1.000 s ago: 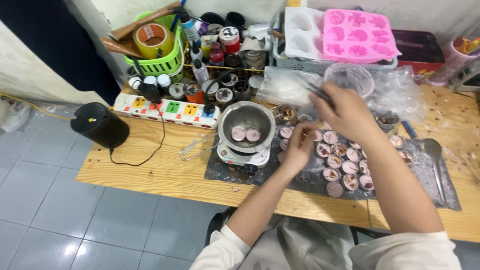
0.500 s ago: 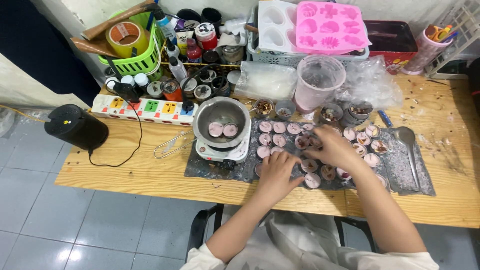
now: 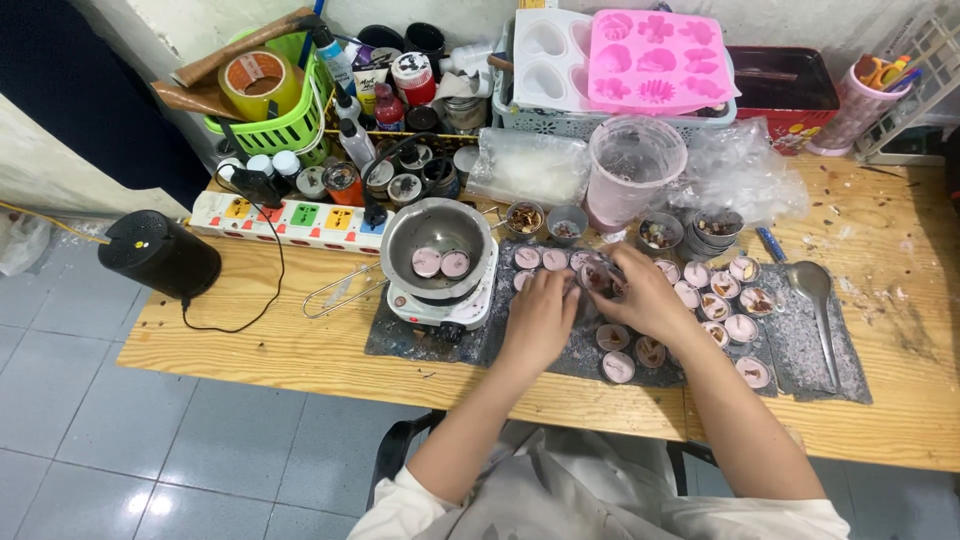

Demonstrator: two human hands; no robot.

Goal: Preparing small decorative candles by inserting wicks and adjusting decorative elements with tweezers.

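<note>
Cluttered wooden table [image 3: 300, 345], left hand [image 3: 540, 315] spread over small cups [image 3: 527, 257], right hand [image 3: 645, 300] grip unclear, cups beneath hidden

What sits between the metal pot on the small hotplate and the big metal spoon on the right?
In the head view, between the metal pot and spoon lie rows of small filled cups on a dark mat, with both hands over them.

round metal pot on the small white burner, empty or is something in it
Not empty: the round metal pot on the small white burner holds two small pink-filled round cups, side by side.

Roughly fifteen small cups [image 3: 741, 328], two moulds [image 3: 655, 60].
</note>
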